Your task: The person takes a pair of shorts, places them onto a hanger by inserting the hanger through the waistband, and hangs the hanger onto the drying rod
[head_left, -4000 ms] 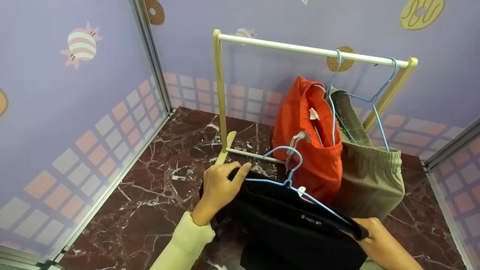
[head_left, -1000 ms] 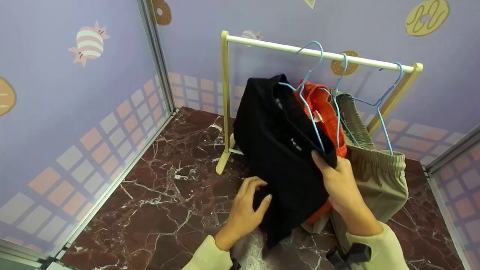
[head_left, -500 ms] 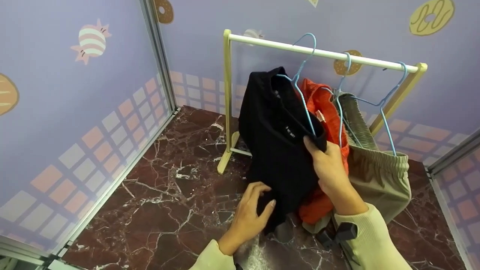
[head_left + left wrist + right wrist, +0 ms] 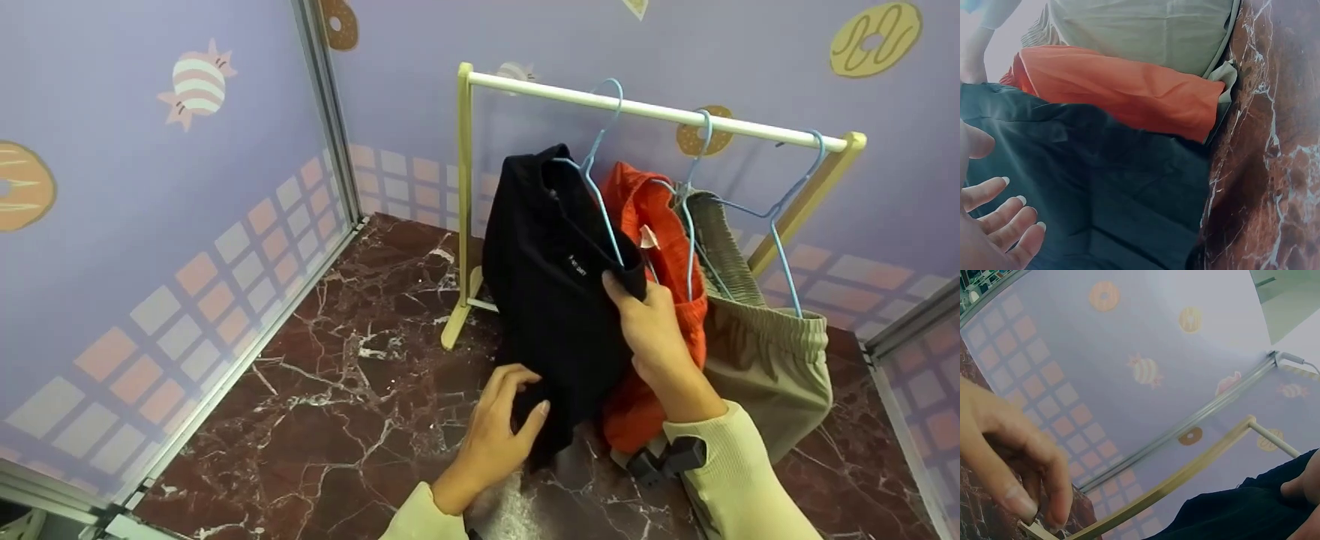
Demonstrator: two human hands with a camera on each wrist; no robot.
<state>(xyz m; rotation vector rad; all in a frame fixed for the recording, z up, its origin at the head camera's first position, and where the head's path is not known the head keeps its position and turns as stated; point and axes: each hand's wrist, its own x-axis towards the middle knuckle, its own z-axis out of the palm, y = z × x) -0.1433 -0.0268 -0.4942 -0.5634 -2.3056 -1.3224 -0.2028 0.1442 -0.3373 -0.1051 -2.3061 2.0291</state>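
Observation:
My right hand [image 4: 654, 334] pinches the waistband corner of black pants [image 4: 559, 300], thumb on the outer face. The pants hang on a blue hanger [image 4: 589, 161], its hook over the white rail [image 4: 540, 88]. My left hand [image 4: 496, 424], fingers loosely bent and holding nothing, is beside the lower part of the pants; in the left wrist view the left hand [image 4: 999, 216] is in front of the dark cloth, and contact is unclear. The right wrist view has the left hand [image 4: 1016, 455] at left and my right thumb [image 4: 1296, 488] on the black cloth.
Orange shorts [image 4: 694, 330] and khaki pants [image 4: 780, 375] hang on blue hangers farther right along the rail. A wooden rack post [image 4: 465, 187] stands left of the black pants. Patterned purple walls [image 4: 247, 150] enclose the dark red marbled floor [image 4: 330, 420].
Four seconds ago both hands held the black pants and hanger in front of the rack. Now the hanger is on the rail, shifted slightly left since one second ago; the left hand has let go.

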